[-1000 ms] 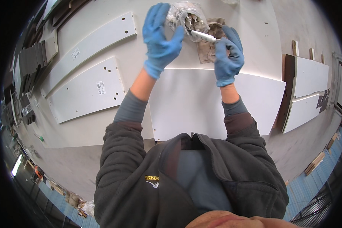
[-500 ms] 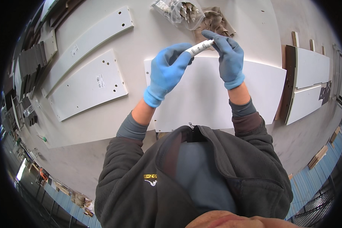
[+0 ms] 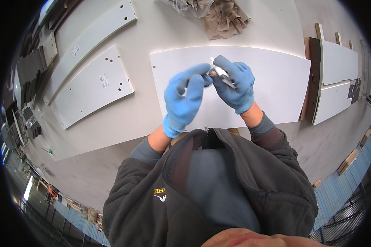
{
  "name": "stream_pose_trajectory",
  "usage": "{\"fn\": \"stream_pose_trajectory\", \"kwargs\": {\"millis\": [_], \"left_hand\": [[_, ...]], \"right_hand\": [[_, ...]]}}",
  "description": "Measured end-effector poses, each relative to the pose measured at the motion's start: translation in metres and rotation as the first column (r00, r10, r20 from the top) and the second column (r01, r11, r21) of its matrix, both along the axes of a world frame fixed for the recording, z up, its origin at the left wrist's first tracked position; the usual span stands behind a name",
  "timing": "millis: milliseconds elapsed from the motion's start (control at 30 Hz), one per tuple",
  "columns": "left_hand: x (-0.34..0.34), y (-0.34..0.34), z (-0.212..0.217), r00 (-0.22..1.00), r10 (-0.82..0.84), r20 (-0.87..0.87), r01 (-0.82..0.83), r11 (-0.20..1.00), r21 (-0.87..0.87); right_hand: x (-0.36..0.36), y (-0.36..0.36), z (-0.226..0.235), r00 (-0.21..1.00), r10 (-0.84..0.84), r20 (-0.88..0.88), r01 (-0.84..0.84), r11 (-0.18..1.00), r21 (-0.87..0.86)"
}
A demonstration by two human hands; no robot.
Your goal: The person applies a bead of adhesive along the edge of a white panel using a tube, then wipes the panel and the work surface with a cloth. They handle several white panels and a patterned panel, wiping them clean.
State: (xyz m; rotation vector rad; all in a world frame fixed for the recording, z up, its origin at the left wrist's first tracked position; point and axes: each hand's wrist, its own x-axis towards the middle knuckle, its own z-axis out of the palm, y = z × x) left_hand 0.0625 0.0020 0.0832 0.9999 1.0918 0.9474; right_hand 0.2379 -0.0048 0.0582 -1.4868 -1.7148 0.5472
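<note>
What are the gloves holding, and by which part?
The right hand holds a white tube by its body; whether the left hand holds anything, I can't tell.

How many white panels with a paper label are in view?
2: the long curved panel at upper left and the shorter panel just below it. Any in the dark stack at far left may be hidden.

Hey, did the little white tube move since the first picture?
Yes. The white tube moved toward the person: it was by the brown cloth, and now it's over the wide white panel in front of them.
</note>
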Motion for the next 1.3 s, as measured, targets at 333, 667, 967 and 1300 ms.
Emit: {"fn": "stream_pose_trajectory", "kwargs": {"millis": [333,667,967,1300], "left_hand": [[-0.014,0.016,0.005,0.894,-0.246,-0.374,0.344,0.913,0.221],[-0.010,0.001,0.002,0.945,-0.298,0.134,0.324,0.908,-0.266],[-0.010,0.015,-0.005,0.845,-0.534,-0.038,0.519,0.835,-0.181],[-0.008,0.031,-0.022,0.747,-0.224,0.626,0.650,0.444,-0.617]], "right_hand": [[0.007,-0.025,0.025,0.309,-0.442,-0.842,-0.213,0.831,-0.514],[0.009,-0.043,0.026,0.400,-0.429,-0.810,-0.178,0.831,-0.528],[0.016,-0.041,0.019,0.490,-0.441,-0.752,-0.160,0.803,-0.575],[0.022,-0.042,0.007,0.494,-0.415,-0.764,-0.113,0.841,-0.530]]}}
